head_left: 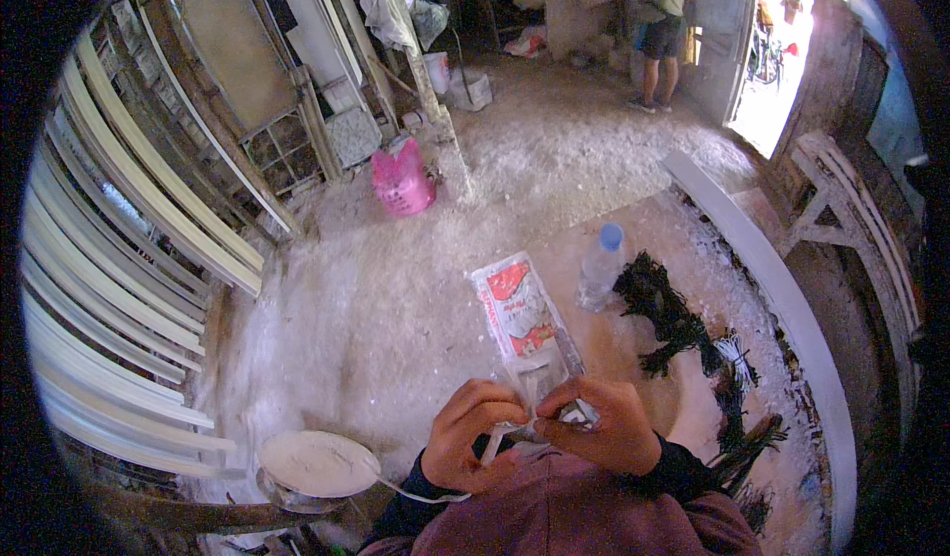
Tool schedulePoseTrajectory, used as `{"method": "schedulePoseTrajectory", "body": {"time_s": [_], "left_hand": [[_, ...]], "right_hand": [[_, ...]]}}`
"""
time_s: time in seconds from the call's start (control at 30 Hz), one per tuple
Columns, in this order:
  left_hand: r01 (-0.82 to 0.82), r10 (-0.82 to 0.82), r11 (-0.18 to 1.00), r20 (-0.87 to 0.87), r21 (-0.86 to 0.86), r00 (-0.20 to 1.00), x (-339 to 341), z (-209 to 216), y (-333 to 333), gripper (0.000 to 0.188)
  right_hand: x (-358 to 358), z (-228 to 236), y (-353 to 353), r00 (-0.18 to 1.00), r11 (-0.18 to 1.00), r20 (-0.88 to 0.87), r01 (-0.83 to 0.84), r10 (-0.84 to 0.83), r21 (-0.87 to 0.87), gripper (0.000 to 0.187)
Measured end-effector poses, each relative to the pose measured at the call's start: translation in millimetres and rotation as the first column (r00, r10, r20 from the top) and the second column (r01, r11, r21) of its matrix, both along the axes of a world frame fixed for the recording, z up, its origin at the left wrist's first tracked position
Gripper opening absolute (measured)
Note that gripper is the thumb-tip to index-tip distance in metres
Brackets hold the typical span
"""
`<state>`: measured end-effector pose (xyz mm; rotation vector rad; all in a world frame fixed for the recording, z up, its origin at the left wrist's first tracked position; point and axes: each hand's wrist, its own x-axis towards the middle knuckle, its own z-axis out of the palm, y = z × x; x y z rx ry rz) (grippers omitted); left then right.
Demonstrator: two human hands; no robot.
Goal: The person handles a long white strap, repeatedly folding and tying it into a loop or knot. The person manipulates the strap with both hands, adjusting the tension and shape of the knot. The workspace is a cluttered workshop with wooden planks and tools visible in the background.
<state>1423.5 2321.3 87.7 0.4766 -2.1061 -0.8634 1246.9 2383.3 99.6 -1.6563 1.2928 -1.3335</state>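
Observation:
A long clear plastic bag with a red and white printed panel (522, 309) stretches away in front of my lap. Its near end is crumpled and pinched between the fingertips of both hands. My left hand (470, 439) is closed on that end, and a pale strip shows below its fingers. Close beside it, my right hand (600, 425) is closed on the same clear plastic; a small whitish piece pokes out under its fingers. What lies inside the bag's near end is hidden by my fingers.
Right of the bag stands a clear bottle with a blue cap (599, 269). Black stringy bundles (663, 309) lie beside it, near a long white beam (782, 289). A powder-covered round pan (317, 465) sits at lower left. Farther off are a pink bag (403, 180) and a standing person (661, 32).

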Motion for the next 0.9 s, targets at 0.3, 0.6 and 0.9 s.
{"method": "schedulePoseTrajectory", "body": {"time_s": [0.3, 0.6, 0.9], "left_hand": [[0.039, -0.028, 0.997, 0.162, -0.069, 0.986, -9.6, 5.6, -6.0, 0.024], [0.038, -0.037, 0.999, 0.198, 0.001, 0.980, -7.4, 12.5, 0.9, 0.019], [0.096, -0.123, 0.989, 0.278, 0.110, 0.953, 3.4, 14.8, 5.2, 0.016]], "right_hand": [[-9.9, -13.4, 5.1, 0.970, 0.992, 0.241, -0.057, 0.028, 0.111, 0.019], [-11.0, -22.0, 5.2, 0.822, 0.953, 0.563, -0.233, 0.087, 0.193, 0.024], [-3.9, -28.4, 6.4, 0.741, 0.916, 0.654, -0.355, 0.155, 0.185, 0.029]]}}
